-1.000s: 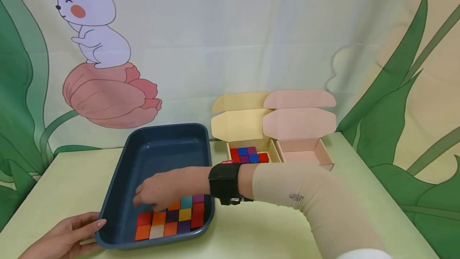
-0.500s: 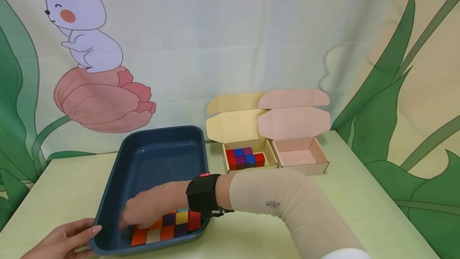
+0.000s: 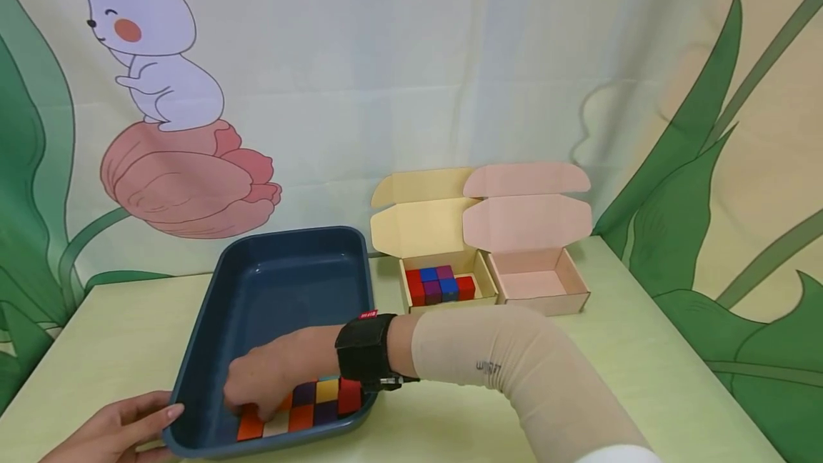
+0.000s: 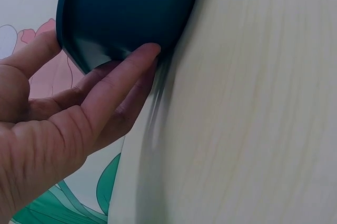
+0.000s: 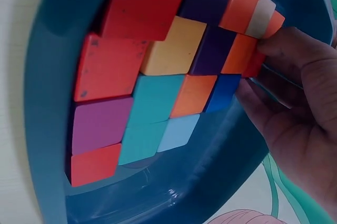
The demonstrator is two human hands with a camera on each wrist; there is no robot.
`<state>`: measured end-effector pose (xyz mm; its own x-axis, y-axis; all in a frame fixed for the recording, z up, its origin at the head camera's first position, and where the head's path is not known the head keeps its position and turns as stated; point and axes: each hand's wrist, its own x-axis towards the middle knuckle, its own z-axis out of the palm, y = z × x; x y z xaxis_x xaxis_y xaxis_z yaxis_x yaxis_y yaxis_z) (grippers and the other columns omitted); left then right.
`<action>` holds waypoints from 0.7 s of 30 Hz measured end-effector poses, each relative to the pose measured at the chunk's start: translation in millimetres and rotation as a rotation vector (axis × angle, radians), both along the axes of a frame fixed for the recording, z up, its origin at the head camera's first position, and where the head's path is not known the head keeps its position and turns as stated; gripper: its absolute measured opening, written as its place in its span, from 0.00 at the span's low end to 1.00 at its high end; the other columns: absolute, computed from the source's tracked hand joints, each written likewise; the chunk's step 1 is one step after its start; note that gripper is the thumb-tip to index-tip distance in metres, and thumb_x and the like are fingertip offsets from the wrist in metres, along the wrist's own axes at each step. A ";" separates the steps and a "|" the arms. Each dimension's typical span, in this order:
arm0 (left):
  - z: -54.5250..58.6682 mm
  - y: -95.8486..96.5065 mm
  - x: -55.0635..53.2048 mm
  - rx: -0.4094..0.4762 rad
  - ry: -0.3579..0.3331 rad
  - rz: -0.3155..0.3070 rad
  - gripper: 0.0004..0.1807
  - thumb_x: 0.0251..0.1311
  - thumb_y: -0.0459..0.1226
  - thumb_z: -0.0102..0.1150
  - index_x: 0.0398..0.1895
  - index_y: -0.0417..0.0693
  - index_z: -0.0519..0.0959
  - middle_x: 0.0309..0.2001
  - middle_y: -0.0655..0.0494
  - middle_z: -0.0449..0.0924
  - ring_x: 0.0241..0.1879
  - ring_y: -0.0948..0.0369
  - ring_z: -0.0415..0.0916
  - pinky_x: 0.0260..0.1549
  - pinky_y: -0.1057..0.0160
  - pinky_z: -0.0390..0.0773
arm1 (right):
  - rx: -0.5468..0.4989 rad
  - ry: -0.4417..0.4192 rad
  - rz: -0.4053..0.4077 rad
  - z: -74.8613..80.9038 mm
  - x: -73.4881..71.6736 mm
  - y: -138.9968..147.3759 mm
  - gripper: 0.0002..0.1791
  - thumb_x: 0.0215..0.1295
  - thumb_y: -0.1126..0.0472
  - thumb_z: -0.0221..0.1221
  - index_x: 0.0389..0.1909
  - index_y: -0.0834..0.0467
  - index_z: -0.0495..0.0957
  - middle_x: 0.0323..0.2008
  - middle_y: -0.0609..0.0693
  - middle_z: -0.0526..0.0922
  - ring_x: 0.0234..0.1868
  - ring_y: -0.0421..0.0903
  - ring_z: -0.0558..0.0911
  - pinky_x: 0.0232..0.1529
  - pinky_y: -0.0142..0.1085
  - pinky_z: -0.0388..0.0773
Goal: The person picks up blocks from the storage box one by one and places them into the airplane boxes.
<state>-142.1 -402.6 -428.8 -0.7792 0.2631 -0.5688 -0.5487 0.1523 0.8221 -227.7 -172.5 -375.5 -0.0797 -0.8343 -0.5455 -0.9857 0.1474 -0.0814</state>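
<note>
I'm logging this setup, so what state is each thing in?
Blue tray: upright, partly filled
Tray blocks: lying side by side
Left hand: holding blue tray's corner
Right hand: in blue tray, pinching red block
Yellow box: open, cubes inside
Pink box: open

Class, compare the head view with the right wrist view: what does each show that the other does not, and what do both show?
Only the head view shows the left hand, the yellow box, the pink box and the printed rabbit.
Only the right wrist view shows the light blue block.
Both show the tray and the right hand.
</note>
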 end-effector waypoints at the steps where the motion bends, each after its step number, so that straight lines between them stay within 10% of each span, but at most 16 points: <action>1: -0.3 0.1 0.1 -0.001 -0.001 0.004 0.40 0.77 0.46 0.53 0.70 0.18 0.51 0.56 0.44 0.79 0.51 0.48 0.83 0.55 0.45 0.81 | 0.002 -0.002 0.002 0.0 -0.1 -0.2 0.14 0.74 0.60 0.60 0.58 0.51 0.81 0.45 0.43 0.77 0.41 0.38 0.70 0.42 0.25 0.70; 21: -4.2 -1.2 -0.6 0.001 0.000 0.010 0.43 0.77 0.47 0.53 0.72 0.19 0.46 0.55 0.46 0.79 0.52 0.47 0.83 0.55 0.44 0.81 | -0.078 0.009 -0.053 13.0 -4.3 3.5 0.12 0.69 0.59 0.65 0.51 0.48 0.82 0.45 0.41 0.77 0.45 0.37 0.74 0.45 0.23 0.74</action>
